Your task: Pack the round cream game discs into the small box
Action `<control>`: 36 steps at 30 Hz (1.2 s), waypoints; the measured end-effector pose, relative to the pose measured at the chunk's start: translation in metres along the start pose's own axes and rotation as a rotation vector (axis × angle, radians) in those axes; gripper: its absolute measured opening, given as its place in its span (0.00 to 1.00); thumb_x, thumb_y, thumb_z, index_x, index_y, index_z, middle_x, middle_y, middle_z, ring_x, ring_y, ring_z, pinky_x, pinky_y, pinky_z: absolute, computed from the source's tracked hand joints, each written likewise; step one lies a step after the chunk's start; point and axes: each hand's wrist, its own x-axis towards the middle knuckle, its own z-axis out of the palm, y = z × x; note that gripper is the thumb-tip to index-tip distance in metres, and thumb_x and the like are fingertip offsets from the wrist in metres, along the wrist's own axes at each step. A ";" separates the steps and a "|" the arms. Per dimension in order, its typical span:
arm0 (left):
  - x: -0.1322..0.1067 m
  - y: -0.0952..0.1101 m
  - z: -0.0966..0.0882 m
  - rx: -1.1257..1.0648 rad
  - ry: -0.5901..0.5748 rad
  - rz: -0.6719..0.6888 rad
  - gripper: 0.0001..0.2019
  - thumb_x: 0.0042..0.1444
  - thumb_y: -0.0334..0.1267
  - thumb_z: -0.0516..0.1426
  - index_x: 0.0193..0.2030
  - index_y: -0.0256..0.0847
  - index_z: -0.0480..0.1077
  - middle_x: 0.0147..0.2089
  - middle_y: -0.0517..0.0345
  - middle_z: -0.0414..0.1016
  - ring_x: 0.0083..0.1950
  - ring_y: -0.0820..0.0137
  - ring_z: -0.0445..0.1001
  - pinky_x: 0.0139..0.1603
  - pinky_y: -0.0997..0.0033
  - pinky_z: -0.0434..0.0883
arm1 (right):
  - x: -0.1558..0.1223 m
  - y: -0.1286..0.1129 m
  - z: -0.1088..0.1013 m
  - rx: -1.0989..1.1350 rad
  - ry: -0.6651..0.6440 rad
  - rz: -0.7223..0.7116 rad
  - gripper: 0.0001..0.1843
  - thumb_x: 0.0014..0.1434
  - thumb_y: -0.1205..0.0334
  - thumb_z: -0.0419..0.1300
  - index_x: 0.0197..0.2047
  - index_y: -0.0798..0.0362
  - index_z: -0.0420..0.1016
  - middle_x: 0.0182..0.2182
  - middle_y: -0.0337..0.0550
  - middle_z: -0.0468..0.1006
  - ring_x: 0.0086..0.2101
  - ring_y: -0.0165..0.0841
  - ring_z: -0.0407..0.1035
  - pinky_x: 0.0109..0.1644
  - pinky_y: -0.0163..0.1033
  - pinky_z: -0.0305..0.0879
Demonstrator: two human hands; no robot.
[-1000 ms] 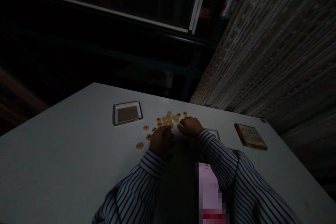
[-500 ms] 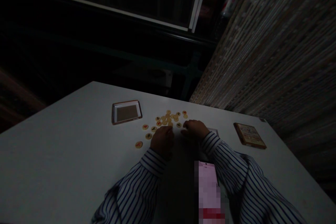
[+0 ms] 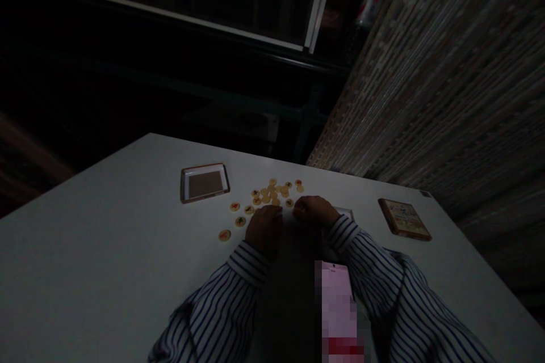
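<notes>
Dim light lay over a pale counter (image 3: 106, 249) that ran up against a woven, brick-patterned wall on the right, with dark shelving beyond the far edge. Both hands rested knuckles up at the near edge of a loose scatter of round yellow game pieces (image 3: 275, 191), some showing red marks and some black. The left hand (image 3: 264, 227) was curled loosely, its fingertips at the piece nearest the scatter's front, while the right hand (image 3: 313, 210) lay just beside it with the fingers bent together over the counter; whether either was actually pinching a piece could not be told in that gloom. Three stray pieces (image 3: 235, 220) sat apart to the left of the left hand. Further left stood a shallow open box tray (image 3: 205, 182) with a brown floor, and well off to the right lay a flat printed box lid (image 3: 403, 218). A small pale card or tray edge (image 3: 346, 212) peeked out behind the right wrist. Striped sleeves (image 3: 238, 289) covered both arms. Judging by the layout, the work in hand looked like sorting or gathering the pieces, still at an early stage since nearly all lay loose; the next move would seem to call for a fine fingertip pinch on one small disc without nudging its neighbours
</notes>
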 end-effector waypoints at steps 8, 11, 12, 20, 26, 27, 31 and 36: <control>0.000 -0.003 0.005 -0.008 0.028 0.071 0.11 0.50 0.32 0.51 0.40 0.38 0.68 0.39 0.52 0.74 0.41 0.66 0.71 0.42 0.65 0.68 | 0.007 0.009 0.007 0.784 -0.021 -0.027 0.17 0.46 0.56 0.57 0.35 0.59 0.75 0.31 0.45 0.77 0.31 0.30 0.68 0.35 0.35 0.62; 0.000 -0.004 0.007 -0.023 0.031 0.130 0.11 0.51 0.33 0.51 0.41 0.38 0.68 0.38 0.52 0.73 0.40 0.67 0.71 0.41 0.66 0.68 | 0.007 0.007 0.007 0.990 -0.069 -0.035 0.19 0.43 0.54 0.59 0.34 0.60 0.75 0.30 0.45 0.76 0.29 0.29 0.67 0.35 0.35 0.63; 0.000 -0.004 0.007 -0.030 0.031 0.145 0.11 0.51 0.34 0.52 0.41 0.38 0.68 0.38 0.52 0.73 0.40 0.67 0.71 0.40 0.66 0.68 | 0.006 0.006 0.007 1.031 -0.075 -0.039 0.19 0.43 0.54 0.60 0.34 0.60 0.75 0.30 0.45 0.76 0.28 0.28 0.67 0.35 0.35 0.63; 0.001 -0.001 0.005 -0.058 0.020 0.145 0.11 0.52 0.37 0.52 0.42 0.39 0.68 0.38 0.52 0.73 0.40 0.66 0.70 0.41 0.65 0.67 | 0.003 -0.001 -0.001 1.105 -0.125 -0.018 0.16 0.43 0.55 0.60 0.33 0.58 0.76 0.28 0.42 0.75 0.25 0.26 0.66 0.31 0.33 0.62; 0.000 0.003 0.002 -0.061 0.026 0.146 0.12 0.54 0.38 0.49 0.41 0.40 0.69 0.39 0.52 0.74 0.41 0.67 0.70 0.42 0.66 0.66 | 0.000 -0.005 -0.003 1.139 -0.122 -0.024 0.16 0.42 0.55 0.61 0.32 0.59 0.75 0.27 0.41 0.75 0.24 0.25 0.64 0.30 0.33 0.61; 0.000 0.004 0.002 -0.059 0.039 0.137 0.12 0.55 0.39 0.49 0.41 0.40 0.69 0.39 0.52 0.74 0.41 0.67 0.70 0.42 0.66 0.66 | -0.001 -0.006 -0.005 1.127 -0.119 -0.019 0.16 0.43 0.56 0.61 0.32 0.59 0.75 0.27 0.41 0.75 0.24 0.25 0.64 0.29 0.32 0.60; 0.000 0.006 0.003 -0.063 0.071 0.110 0.13 0.55 0.41 0.48 0.41 0.40 0.69 0.37 0.53 0.74 0.39 0.68 0.70 0.41 0.67 0.66 | -0.004 -0.008 -0.010 1.103 -0.128 -0.021 0.14 0.44 0.57 0.60 0.33 0.59 0.74 0.25 0.40 0.74 0.23 0.24 0.64 0.27 0.31 0.58; 0.001 0.006 0.002 -0.088 0.046 0.116 0.13 0.55 0.41 0.49 0.40 0.39 0.70 0.38 0.53 0.74 0.40 0.67 0.70 0.42 0.67 0.66 | -0.005 -0.008 -0.011 1.127 -0.124 -0.031 0.13 0.45 0.59 0.59 0.33 0.59 0.73 0.25 0.40 0.73 0.23 0.24 0.64 0.26 0.31 0.58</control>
